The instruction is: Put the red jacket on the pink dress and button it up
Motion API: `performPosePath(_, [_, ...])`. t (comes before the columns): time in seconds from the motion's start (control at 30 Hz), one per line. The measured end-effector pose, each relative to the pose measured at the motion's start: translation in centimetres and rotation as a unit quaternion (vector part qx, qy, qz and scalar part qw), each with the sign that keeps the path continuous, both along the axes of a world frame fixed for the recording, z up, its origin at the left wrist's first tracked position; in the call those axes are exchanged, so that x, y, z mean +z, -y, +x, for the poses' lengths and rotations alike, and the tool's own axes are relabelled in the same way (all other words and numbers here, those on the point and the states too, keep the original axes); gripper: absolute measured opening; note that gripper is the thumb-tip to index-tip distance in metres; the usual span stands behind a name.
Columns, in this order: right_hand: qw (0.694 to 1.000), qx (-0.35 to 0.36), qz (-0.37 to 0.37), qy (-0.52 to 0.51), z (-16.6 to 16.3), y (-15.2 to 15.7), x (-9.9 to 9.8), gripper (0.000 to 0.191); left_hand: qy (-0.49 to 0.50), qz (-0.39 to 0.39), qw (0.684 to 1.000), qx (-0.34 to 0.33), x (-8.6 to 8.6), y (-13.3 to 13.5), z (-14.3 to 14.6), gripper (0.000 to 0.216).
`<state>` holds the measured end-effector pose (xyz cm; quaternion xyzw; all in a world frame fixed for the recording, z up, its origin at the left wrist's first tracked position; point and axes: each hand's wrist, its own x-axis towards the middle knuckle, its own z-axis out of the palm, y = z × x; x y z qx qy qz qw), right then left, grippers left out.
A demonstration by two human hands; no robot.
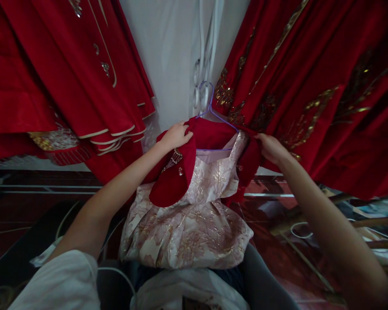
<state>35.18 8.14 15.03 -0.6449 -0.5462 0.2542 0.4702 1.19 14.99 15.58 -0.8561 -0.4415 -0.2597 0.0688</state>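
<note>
A pink and gold brocade dress [187,232] hangs on a thin purple wire hanger [211,101] in front of me. Over its shoulders lies a red jacket [194,165] with beaded trim on its front. My left hand [177,135] pinches the jacket's left shoulder edge, fingers closed on the red cloth. At the other shoulder, my right hand [270,146] grips the jacket too, its fingertips partly hidden by the fabric. The dress's skirt spreads toward my lap.
Red garments with pale piping [116,86] hang at the left, and red garments with gold sequins [310,107] at the right. White hangers [207,56] show behind the purple one. A wooden frame [310,254] stands low on the right over a dark red floor [268,258].
</note>
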Motion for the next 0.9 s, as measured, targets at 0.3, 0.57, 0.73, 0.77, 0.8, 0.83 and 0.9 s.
performPosePath(0.3, [0.924,-0.136,0.133,0.332,-3.0,-0.3,0.7,0.029,-0.003,-0.004,1.0,-0.009,-0.4,0.0,-0.1,0.036])
performPosePath(0.57, [0.975,0.033,0.174,0.133,-13.5,-4.2,0.6,0.032,0.005,0.009,1.0,0.02,-1.7,1.0,1.1,0.034])
performPosePath(0.73, [0.972,0.169,0.159,0.039,-16.8,-3.9,-2.0,0.026,0.01,0.001,0.999,0.036,-1.9,1.6,0.2,0.034])
performPosePath(0.77, [0.972,0.17,0.156,0.029,-16.4,-3.7,-2.6,0.027,0.021,0.008,0.998,0.054,-2.1,2.0,0.1,0.033])
performPosePath(0.8, [0.974,0.164,0.154,0.026,-15.8,-3.5,-3.0,0.028,0.038,0.02,0.996,0.081,-2.3,2.5,0.0,0.032])
performPosePath(0.83, [0.976,0.153,0.15,0.029,-15.1,-3.2,-3.5,0.029,0.059,0.037,0.991,0.111,-2.7,3.0,0.0,0.031])
performPosePath(0.9, [0.981,0.123,0.144,0.044,-13.9,-2.4,-4.2,0.033,0.101,0.07,0.979,0.16,-3.4,4.1,0.2,0.029])
